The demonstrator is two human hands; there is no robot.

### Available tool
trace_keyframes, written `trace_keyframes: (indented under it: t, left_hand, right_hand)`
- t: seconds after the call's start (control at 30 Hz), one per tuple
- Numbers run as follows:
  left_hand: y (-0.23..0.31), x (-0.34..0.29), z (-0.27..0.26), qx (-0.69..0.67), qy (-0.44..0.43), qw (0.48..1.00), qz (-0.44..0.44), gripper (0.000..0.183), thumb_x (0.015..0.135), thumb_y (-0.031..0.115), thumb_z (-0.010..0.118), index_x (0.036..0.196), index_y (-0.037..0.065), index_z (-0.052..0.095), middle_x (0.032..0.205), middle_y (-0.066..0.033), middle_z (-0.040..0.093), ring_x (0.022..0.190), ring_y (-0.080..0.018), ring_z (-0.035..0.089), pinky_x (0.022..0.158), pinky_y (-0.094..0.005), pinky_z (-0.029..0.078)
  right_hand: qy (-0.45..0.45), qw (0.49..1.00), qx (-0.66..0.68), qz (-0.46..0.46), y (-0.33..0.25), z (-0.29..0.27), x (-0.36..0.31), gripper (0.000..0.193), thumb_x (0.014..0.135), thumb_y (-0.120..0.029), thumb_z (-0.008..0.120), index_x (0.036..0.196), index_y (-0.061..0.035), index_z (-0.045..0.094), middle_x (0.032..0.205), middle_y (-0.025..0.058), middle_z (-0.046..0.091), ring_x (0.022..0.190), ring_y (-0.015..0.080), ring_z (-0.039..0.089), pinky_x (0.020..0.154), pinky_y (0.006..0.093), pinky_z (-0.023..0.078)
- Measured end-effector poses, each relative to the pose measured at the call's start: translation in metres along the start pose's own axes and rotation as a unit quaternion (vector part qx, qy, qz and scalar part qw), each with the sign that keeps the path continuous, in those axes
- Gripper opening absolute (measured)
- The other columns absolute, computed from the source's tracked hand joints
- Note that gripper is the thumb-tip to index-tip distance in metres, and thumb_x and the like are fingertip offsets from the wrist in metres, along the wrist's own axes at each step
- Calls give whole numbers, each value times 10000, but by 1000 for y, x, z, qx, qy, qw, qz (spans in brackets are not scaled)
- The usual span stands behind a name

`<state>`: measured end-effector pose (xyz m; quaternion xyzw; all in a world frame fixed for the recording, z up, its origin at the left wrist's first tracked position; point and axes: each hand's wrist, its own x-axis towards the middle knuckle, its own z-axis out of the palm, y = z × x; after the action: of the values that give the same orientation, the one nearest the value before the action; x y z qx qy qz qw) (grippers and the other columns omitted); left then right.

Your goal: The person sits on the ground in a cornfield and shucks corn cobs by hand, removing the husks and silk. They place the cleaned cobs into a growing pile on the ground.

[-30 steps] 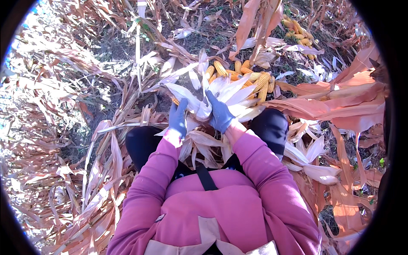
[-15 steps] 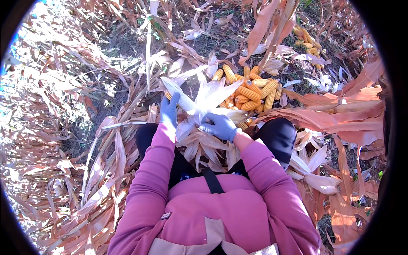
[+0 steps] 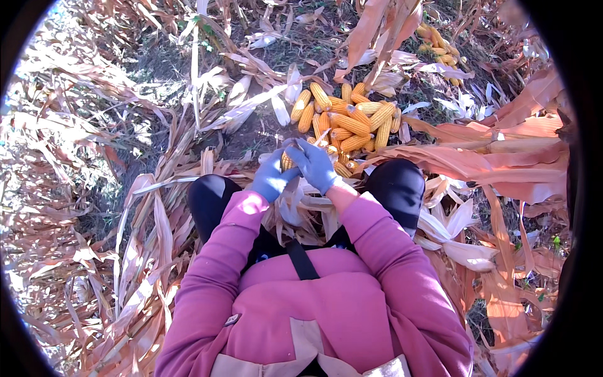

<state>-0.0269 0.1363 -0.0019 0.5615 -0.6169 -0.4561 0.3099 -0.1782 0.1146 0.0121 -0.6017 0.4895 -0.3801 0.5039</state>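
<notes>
In front of my knees, both gloved hands are together around an ear of corn (image 3: 287,162), whose yellow kernels show between them. My left hand (image 3: 270,178) is closed around it from the left. The fingers of my right hand (image 3: 318,167) are bent over its upper end from the right. Pale husk (image 3: 290,206) hangs beneath the hands; how much is still joined to the ear is hidden. Just beyond, a pile of bare yellow corn ears (image 3: 352,124) lies on the ground.
A second heap of corn ears (image 3: 441,50) lies farther off at the right. Dry stalks and leaves (image 3: 452,160) stretch across the right side, and whitish husks (image 3: 455,242) lie beside my right knee (image 3: 396,191). Dry leaves (image 3: 147,251) cover the ground at the left.
The long white husk that was spread open over the pile is now down under my hands. My right hand has moved up against my left, and more of the pile shows.
</notes>
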Motion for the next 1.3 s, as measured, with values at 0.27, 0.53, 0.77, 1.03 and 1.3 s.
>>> trace_keyframes:
  t: [0.27,0.53,0.77,1.03,1.3]
  left_hand:
    - [-30,5,10,-289,-8,957,-5,456,874,195,669,1243,6,480,1117,-70,582,1012,-130,535,899,-271,423]
    - [-44,13,5,-463,35,881,-88,400,933,199,576,1277,17,481,1126,-51,576,992,-116,549,868,-271,441]
    - [-52,20,5,-324,53,943,-46,436,871,254,665,1190,-2,515,1107,-48,579,919,-119,574,802,-297,475]
    - [-19,16,-69,-414,212,885,-25,447,871,261,658,1207,10,505,1046,-44,573,921,-148,572,829,-304,461]
    - [-21,22,-71,-399,271,876,-13,462,873,285,656,1208,1,512,1031,-27,572,908,-123,547,828,-286,438]
  right_hand:
    - [36,976,190,101,8,4,1,206,946,-180,520,1012,-14,622,823,78,641,592,91,568,561,242,468]
    - [38,896,418,147,-2,3,3,267,1007,-254,415,973,-27,552,728,67,583,602,135,587,575,259,495]
    - [-22,912,384,141,2,-3,3,411,995,-401,403,863,-45,559,699,49,562,507,138,538,505,261,482]
    - [-201,950,44,237,-6,-15,-4,490,951,-456,435,811,-9,577,612,35,508,455,131,487,426,254,434]
    - [-172,966,-82,176,10,-19,1,445,959,-399,432,865,5,592,692,95,589,554,191,553,545,323,463]
